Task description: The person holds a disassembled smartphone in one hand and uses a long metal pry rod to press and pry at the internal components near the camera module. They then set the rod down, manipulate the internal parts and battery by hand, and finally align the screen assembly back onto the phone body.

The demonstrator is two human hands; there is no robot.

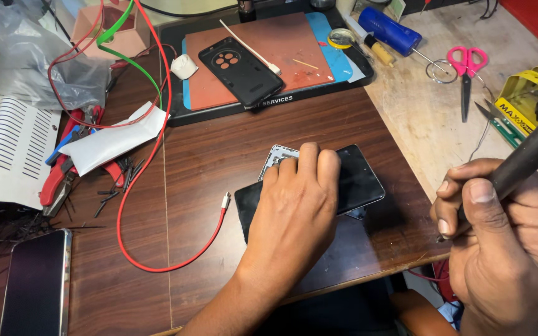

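One dark phone (359, 180) lies mid-worktop (219, 155) under the left hand (297, 208), pressed flat on it; the right hand (499, 230) is clamped round one black tool (530, 152) just beside. Two more phones show: one (240, 70) on the mat (294, 43), one (35, 283) at the brown wooden worktop's near-left edge, with one red cable (157, 143) between.

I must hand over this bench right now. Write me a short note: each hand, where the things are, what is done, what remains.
Left hand: pressed flat on the dark phone lying on the wooden table.
Right hand: grips a dark tool handle, off the table's right edge, apart from the phone.
Nearby: red cable end lies left of the phone, unplugged. A black back cover rests on the mat behind.
Done: a metal part shows beneath the phone's upper edge.
Left: tool has not touched the phone yet.
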